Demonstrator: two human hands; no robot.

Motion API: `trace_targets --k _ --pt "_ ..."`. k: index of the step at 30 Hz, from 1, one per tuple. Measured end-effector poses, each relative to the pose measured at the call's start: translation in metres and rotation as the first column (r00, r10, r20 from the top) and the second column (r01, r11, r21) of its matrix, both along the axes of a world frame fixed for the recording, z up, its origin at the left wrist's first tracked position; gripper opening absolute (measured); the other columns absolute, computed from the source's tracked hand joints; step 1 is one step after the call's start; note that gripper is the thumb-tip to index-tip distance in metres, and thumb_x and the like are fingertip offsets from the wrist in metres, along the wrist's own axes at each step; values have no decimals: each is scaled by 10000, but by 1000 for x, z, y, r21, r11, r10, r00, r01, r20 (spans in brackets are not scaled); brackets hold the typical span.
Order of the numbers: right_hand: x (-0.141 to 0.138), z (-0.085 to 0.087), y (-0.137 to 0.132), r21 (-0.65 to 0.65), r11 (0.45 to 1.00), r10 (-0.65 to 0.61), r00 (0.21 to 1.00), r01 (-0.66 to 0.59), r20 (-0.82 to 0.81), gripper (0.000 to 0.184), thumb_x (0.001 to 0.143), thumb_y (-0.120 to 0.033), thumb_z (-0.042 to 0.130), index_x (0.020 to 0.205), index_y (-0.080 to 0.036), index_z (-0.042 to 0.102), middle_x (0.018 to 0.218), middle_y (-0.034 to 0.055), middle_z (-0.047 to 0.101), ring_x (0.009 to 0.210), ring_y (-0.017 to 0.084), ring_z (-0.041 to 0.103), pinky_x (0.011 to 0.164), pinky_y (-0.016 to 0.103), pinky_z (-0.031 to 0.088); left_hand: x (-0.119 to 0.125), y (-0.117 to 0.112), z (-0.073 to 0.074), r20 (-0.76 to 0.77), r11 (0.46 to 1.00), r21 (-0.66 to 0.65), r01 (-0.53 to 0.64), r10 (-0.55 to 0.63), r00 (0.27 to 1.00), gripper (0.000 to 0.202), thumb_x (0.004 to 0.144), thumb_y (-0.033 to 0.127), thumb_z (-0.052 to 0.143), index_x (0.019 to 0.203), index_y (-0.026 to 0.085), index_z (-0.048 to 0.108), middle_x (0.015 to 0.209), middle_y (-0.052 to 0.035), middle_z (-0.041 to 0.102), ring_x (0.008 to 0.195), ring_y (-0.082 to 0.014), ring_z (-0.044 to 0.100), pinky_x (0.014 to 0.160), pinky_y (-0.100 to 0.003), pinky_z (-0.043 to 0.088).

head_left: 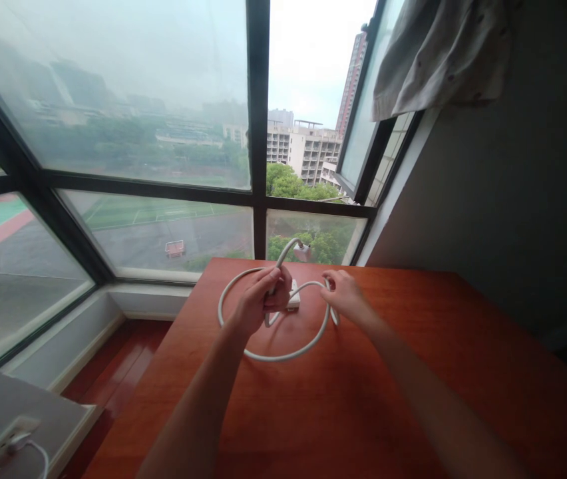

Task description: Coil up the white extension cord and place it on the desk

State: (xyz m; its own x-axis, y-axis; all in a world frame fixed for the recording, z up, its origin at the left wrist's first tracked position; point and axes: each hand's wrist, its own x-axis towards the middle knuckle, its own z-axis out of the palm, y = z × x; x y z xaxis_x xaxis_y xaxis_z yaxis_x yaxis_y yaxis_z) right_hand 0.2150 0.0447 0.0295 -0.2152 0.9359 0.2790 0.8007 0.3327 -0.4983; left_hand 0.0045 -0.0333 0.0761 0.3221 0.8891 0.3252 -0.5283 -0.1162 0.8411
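Observation:
A thick white power cord [283, 359] lies in a wide loop over the wooden table. My left hand [272, 291] is closed around the cord near one end. Above that fist the cord bends over to the right, and its white plug [302, 251] hangs in the air. My right hand [344, 293] pinches another stretch of the cord to the right, thumb and fingers closed on it. Between the hands sits a white block [294, 299], partly hidden behind my left hand; I cannot tell its kind.
The reddish-brown table [388, 392] reaches to the window [258, 193], whose right pane stands open. A curtain [438, 60] hangs at the upper right. At the lower left, a wall socket [8, 442] has a white charger plugged in. Dark red floor [118, 359] shows left of the table.

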Motion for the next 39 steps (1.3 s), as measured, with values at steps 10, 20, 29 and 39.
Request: trace_targets --k 10,20,29,39 --pt "41 5 -13 -161 986 -72 786 -35 -614 416 663 -295 617 1057 -166 651 743 -10 615 615 132 535 544 247 412 -15 -12 18 -470 995 54 78 -44 882 455 919 491 515 816 70 652 552 43 349 485 -60 277 447 -208 163" --pt "71 -11 -34 -253 967 -170 653 -34 -738 557 643 -326 676 1163 -141 601 764 -12 574 546 103 471 453 233 367 -8 -7 8 -342 976 182 -119 176 923 350 910 373 580 1073 81 684 601 12 439 544 -87 363 505 -216 271" --pt "132 -68 -43 -156 918 -394 889 365 -234 426 785 -250 509 1183 -164 637 889 79 692 747 217 643 692 323 487 -15 -8 17 -132 912 172 -373 397 908 295 864 305 657 1094 126 705 624 -1 502 562 -79 407 509 -198 293" --pt "104 -74 -51 -66 939 -280 862 337 423 248 916 -191 439 1039 -175 653 1003 125 602 865 228 604 685 296 389 3 -16 27 -144 862 270 -429 477 867 302 851 306 675 1104 144 710 678 -19 537 621 -110 457 610 -257 400"
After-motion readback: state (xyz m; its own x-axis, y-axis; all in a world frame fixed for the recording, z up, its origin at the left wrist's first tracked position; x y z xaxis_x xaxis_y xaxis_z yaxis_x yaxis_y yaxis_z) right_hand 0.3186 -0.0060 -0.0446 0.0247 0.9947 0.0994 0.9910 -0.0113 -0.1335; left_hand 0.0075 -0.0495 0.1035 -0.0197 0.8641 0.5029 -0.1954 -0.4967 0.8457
